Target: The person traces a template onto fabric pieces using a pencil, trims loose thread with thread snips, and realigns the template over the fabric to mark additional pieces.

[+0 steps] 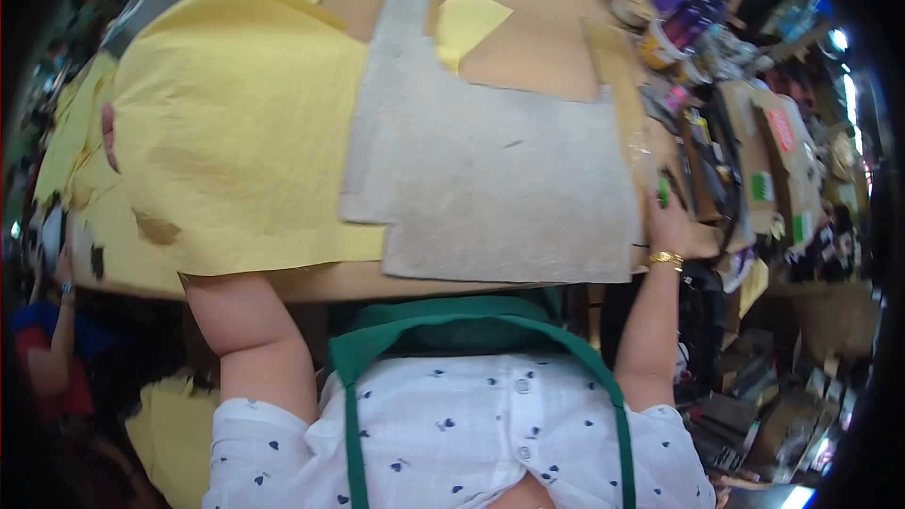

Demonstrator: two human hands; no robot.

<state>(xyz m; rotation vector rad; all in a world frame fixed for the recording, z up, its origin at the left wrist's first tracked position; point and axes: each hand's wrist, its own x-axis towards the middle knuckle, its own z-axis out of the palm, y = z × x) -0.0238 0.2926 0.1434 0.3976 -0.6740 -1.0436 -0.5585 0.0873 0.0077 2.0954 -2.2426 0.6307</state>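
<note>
A large sheet of yellow fabric (255,132) lies across the left of the table and bulges upward. My left forearm goes under its near edge. Only part of my left hand (108,137) shows, at the sheet's far left edge, with fingers closed on the fabric; the rest is hidden. Beside and partly over the fabric is a stiff grey cut-out template (509,179) with a deep notch along its far side. Near the template's right edge, my right hand (667,221) is closed round a small green tool (663,192), whose kind I cannot make out.
A brown table (537,38) carries a yellow scrap (471,24) beyond the template. Tools, tubs and a cardboard box (759,151) crowd the right side. More yellow pieces (80,141) hang at the left. Another person's arm (61,330) is at the lower left.
</note>
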